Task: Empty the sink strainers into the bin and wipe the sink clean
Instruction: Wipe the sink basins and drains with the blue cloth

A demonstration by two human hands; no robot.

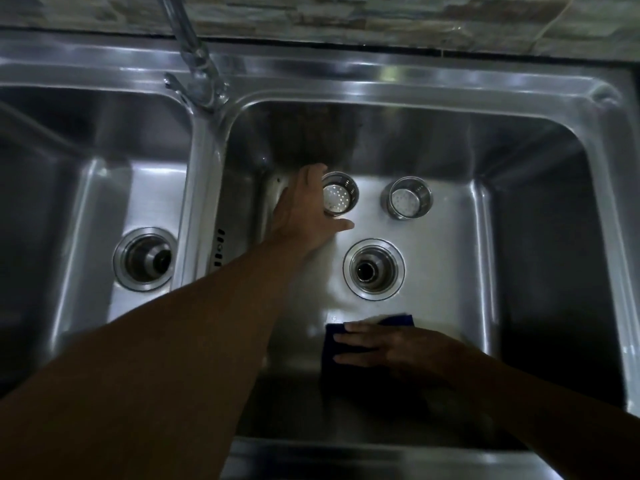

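Two steel strainer baskets stand upright on the floor of the right sink basin [450, 278]. My left hand [304, 209] is cupped around the left strainer [337, 197], fingers on its far left side, thumb below it. The right strainer [408, 199] stands alone, untouched. Both look empty inside. The open drain hole [374, 269] lies just in front of them. At the near side of the basin my right hand [388, 348] presses flat on a dark blue cloth [337, 344], which partly shows under the fingers.
The left basin [104, 188] has its own open drain [143, 258]. A chrome faucet [197, 64] rises from the divider at the back. A tiled wall [381, 15] runs behind the sink. The room is dim.
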